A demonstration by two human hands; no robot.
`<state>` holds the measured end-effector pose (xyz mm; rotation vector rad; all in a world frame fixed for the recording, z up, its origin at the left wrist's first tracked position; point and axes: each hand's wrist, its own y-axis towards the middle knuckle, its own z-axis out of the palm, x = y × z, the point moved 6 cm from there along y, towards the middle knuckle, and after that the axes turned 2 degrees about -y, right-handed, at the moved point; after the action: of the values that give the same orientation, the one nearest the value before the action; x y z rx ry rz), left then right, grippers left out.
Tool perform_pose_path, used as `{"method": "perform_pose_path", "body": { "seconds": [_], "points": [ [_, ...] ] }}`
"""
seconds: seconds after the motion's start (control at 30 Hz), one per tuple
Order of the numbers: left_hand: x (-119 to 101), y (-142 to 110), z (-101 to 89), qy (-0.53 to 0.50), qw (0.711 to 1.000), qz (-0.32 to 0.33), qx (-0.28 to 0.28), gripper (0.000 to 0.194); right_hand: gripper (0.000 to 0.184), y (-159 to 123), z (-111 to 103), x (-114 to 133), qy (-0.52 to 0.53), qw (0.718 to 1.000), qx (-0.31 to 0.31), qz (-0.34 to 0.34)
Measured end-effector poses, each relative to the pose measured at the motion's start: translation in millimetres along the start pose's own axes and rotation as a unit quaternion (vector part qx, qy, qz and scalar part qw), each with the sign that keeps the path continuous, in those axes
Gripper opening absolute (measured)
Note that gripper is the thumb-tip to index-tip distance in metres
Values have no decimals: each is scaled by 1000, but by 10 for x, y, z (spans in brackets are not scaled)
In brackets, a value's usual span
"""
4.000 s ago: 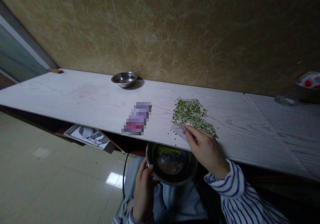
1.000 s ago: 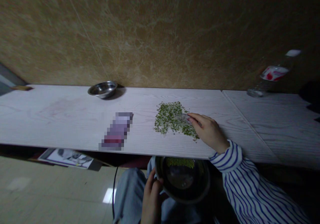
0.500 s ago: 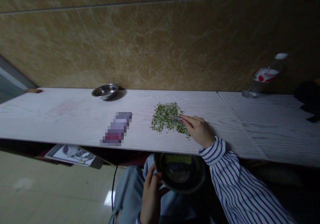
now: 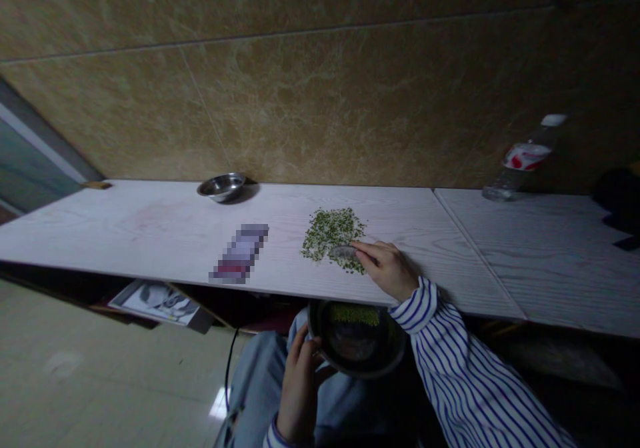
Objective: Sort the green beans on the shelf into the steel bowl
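Small green bean-like bits (image 4: 327,228) lie scattered in a loose patch on the white wood-grain table. Above the near part of this patch, my right hand (image 4: 387,268) pinches a small greyish, see-through oval piece (image 4: 343,253), whose kind I cannot make out. My left hand (image 4: 300,375) grips the left rim of a dark round bowl (image 4: 363,370) at my lap, just below the table edge. More green bits (image 4: 355,314) sit in the bowl at its far side. Part of the bowl's far rim is hidden by the table.
A small metal bowl (image 4: 223,188) stands near the wall, left of the patch. Closer to the front edge lies a blurred flat item (image 4: 240,253). At the right stands a plastic bottle (image 4: 525,158). Below the table, a box (image 4: 163,303) sits on a shelf.
My right hand has moved slightly left and toward me with the oval piece, which now shows more fully. My left hand keeps its grip on the bowl. The camera view has shifted a little.
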<state>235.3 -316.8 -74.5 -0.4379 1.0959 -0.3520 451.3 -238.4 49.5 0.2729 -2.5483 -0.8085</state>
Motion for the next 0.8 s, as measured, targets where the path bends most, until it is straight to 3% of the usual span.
{"method": "perform_pose_path", "body": {
  "seconds": [0.17,0.47,0.8],
  "points": [
    [-10,26,-30,14,1000,-7,-2,66,28,-92,-25,75,33,999,-16,-21],
    [-62,4,36,9,1000,8,16,61,30,-161,-117,26,4,997,-72,4],
    [-94,9,0,-1,1000,15,7,58,27,-190,-79,156,-34,998,-23,-52]
  ]
}}
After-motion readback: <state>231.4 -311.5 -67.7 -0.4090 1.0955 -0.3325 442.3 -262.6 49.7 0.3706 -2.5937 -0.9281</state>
